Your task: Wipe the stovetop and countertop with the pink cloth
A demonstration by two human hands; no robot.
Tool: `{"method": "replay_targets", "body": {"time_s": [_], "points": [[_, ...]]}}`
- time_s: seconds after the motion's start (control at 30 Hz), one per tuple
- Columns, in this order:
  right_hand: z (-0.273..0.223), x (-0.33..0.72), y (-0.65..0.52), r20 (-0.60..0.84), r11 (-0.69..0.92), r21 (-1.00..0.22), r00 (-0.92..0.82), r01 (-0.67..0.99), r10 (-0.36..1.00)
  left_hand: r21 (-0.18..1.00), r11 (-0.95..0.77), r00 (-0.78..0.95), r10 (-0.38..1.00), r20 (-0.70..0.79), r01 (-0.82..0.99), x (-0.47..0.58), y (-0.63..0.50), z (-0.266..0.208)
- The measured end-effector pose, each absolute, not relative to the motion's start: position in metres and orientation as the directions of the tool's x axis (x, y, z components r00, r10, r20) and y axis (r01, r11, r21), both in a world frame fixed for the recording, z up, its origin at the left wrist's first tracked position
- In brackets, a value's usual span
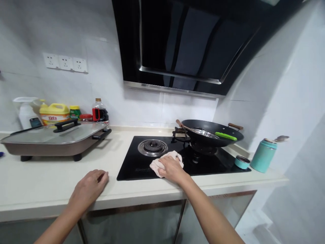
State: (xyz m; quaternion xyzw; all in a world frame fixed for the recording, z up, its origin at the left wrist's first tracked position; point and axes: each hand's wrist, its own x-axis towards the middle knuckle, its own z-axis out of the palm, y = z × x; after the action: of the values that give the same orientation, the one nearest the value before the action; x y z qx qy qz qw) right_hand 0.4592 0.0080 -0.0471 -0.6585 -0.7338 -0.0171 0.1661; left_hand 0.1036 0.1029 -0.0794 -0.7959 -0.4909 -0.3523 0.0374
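My right hand (pixel 172 168) grips a whitish cloth (pixel 158 166) and presses it on the black glass gas stove (pixel 130 162), at the front near its middle. Just behind the cloth is the left burner (pixel 153 146), with no pan on it. A black wok (pixel 210 134) with wooden handles sits over the right burner; a metal utensil or lid and a bright green handle (pixel 225 136) lie in it. My left hand (pixel 89 184) rests on the pale countertop (pixel 111 149) left of the stove, its fingers curled in and nothing visible in them.
An electric pan with a glass lid (pixel 58 135) stands at the left. Behind it are a spray bottle (pixel 27 113), a yellow jug (pixel 54 113), jars and a dark sauce bottle (pixel 100 113). A turquoise flask (pixel 263 156) and cup (pixel 242 162) stand at the right. A black range hood (pixel 172 44) hangs above.
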Motion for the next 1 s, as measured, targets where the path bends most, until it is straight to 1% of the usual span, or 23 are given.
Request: {"method": "replay_targets", "body": {"time_s": [0.1,0.23,0.37,0.47,0.57,0.63,0.7,0.77,0.83,0.87,0.93,1.0], "points": [[-0.053,0.48,-0.016,0.297,0.091,-0.219,-0.023,0.972,0.955,0.277,-0.525,0.288,0.753,0.592,0.805,0.101,0.108,-0.084],[-0.058,0.509,-0.044,0.31,0.027,-0.223,0.045,0.974,0.95,0.271,-0.535,0.294,0.744,0.6,0.8,0.1,0.11,-0.086],[-0.059,0.533,-0.065,0.311,-0.087,-0.207,0.15,0.974,0.938,0.284,-0.507,0.276,0.767,0.579,0.813,0.102,0.104,-0.081],[-0.058,0.549,-0.077,0.278,-0.194,-0.19,0.242,0.962,0.929,0.305,-0.491,0.269,0.79,0.551,0.816,0.104,0.099,-0.076],[-0.053,0.56,-0.09,0.204,-0.279,-0.175,0.312,0.944,0.928,0.333,-0.48,0.258,0.806,0.533,0.812,0.105,0.097,-0.074],[-0.046,0.564,-0.097,0.174,-0.284,-0.14,0.306,0.949,0.936,0.341,-0.478,0.252,0.807,0.534,0.81,0.106,0.097,-0.075],[-0.035,0.565,-0.101,0.173,-0.265,-0.105,0.28,0.959,0.944,0.339,-0.477,0.245,0.803,0.544,0.811,0.106,0.098,-0.077],[-0.022,0.566,-0.098,0.19,-0.289,-0.114,0.307,0.95,0.933,0.33,-0.481,0.244,0.794,0.557,0.812,0.106,0.099,-0.079],[-0.011,0.567,-0.088,0.214,-0.36,-0.146,0.385,0.921,0.898,0.324,-0.487,0.243,0.785,0.571,0.811,0.107,0.099,-0.08],[-0.007,0.567,-0.08,0.239,-0.398,-0.14,0.421,0.907,0.875,0.323,-0.491,0.243,0.78,0.576,0.809,0.107,0.099,-0.081],[-0.006,0.568,-0.06,0.312,-0.457,-0.082,0.458,0.886,0.832,0.324,-0.492,0.239,0.776,0.583,0.808,0.107,0.098,-0.081],[-0.011,0.567,-0.038,0.378,-0.485,-0.02,0.456,0.874,0.806,0.324,-0.486,0.233,0.777,0.585,0.812,0.107,0.097,-0.08]]}}
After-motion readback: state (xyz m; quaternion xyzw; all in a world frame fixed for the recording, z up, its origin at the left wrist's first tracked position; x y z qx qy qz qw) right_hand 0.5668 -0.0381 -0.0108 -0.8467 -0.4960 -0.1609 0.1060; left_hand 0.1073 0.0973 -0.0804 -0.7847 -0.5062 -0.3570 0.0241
